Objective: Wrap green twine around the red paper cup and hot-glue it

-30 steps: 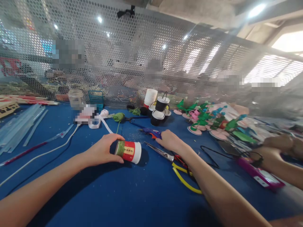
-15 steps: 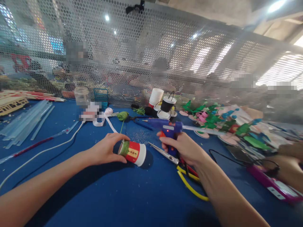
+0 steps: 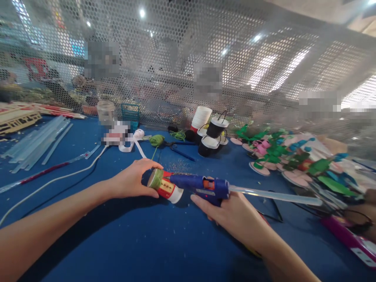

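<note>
The left hand (image 3: 133,181) has its fingers curled over the green twine (image 3: 154,179) wound round the end of a red-and-white paper cup (image 3: 166,188), which lies on its side on the blue table (image 3: 147,243), its inside out of sight. The right hand (image 3: 232,213) is clenched on a blue glue gun (image 3: 202,187), nozzle at the cup's wall, a glue stick (image 3: 276,196) jutting behind. Farther back stand stacked white cups (image 3: 201,117) and a clear jar (image 3: 105,112), contents unclear.

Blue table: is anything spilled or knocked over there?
Yes. The red-and-white cup lies on its side, held by the left hand, while the right hand points the blue glue gun at it. Tiny crumbs are scattered on the table behind it.
</note>
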Motion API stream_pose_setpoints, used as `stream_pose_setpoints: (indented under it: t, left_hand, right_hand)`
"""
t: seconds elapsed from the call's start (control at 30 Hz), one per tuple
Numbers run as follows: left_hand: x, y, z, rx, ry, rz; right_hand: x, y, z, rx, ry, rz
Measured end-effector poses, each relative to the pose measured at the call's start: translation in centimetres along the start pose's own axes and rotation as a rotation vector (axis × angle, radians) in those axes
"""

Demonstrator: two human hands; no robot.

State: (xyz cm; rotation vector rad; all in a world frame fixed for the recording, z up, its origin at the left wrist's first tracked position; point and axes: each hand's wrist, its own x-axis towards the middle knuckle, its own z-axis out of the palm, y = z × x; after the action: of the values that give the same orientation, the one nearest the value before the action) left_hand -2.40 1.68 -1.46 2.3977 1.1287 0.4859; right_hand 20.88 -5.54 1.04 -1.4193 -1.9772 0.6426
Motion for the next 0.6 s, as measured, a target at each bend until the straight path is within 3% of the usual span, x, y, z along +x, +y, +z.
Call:
stream_pose_setpoints:
  t: [0.6]
  left_hand:
    - [-0.04,-0.36,0.27,-0.003,0.036,0.062]
  right_hand:
    - [-0.05,0.09,0.40,-0.068,-0.032,-0.003]
